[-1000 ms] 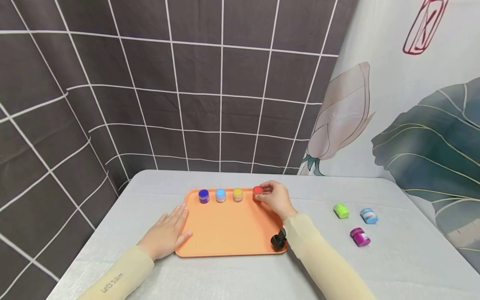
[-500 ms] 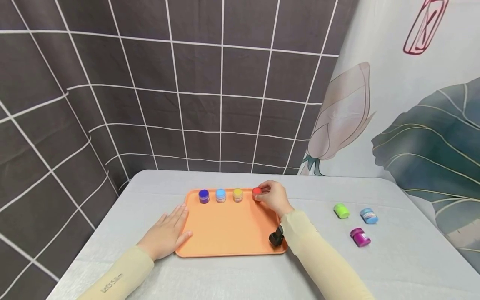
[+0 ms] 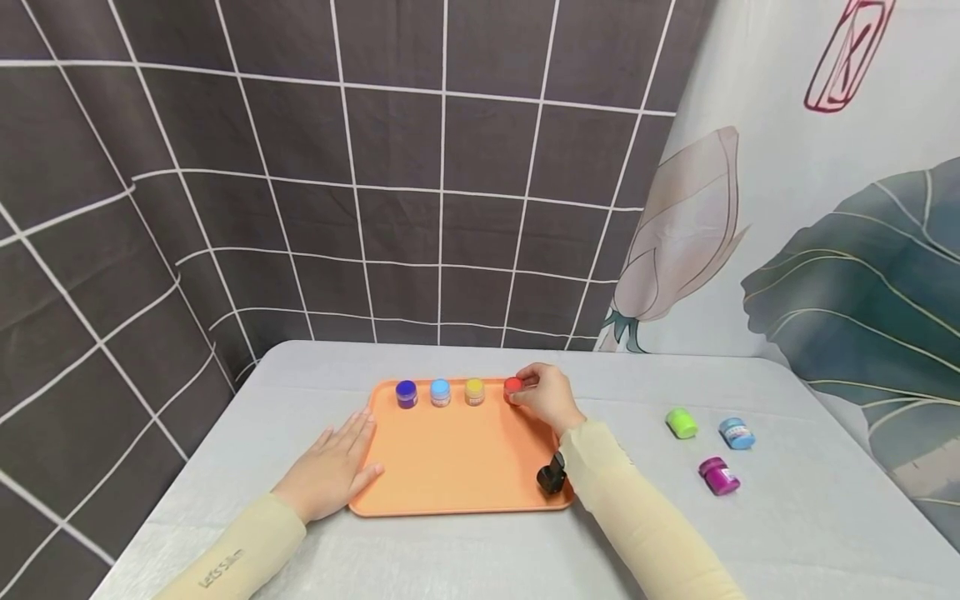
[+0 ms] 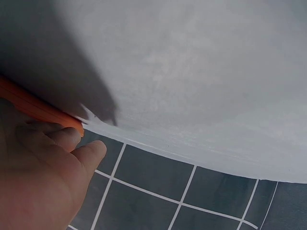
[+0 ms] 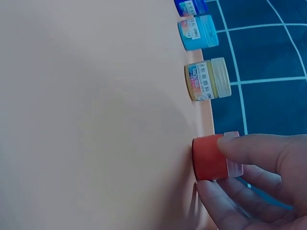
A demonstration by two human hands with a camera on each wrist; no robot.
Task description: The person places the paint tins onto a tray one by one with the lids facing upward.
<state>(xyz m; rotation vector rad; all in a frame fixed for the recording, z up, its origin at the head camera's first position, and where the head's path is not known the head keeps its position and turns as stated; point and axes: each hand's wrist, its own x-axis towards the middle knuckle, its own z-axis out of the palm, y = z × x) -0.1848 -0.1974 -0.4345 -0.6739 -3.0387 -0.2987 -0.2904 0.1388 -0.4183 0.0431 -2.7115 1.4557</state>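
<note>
One red jar (image 5: 209, 157) has edged left toward three jars (image 3: 440, 394), right hand (image 3: 551, 400) pinching it, left hand (image 3: 326, 471) straight-fingered.

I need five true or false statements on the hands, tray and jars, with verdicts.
1. The right hand holds the small round red jar. True.
2. The left hand grips a jar. False: the left hand touches the left edge of the flat orange rectangular tray.
3. The small round indigo jar stands upright on the tray, left of the small round yellow jar. True.
4. The small round magenta jar stands on the tray. False: it lies on its side on the grey cloth-covered table.
5. The small round lime-green jar is off the tray, to its right. True.
</note>
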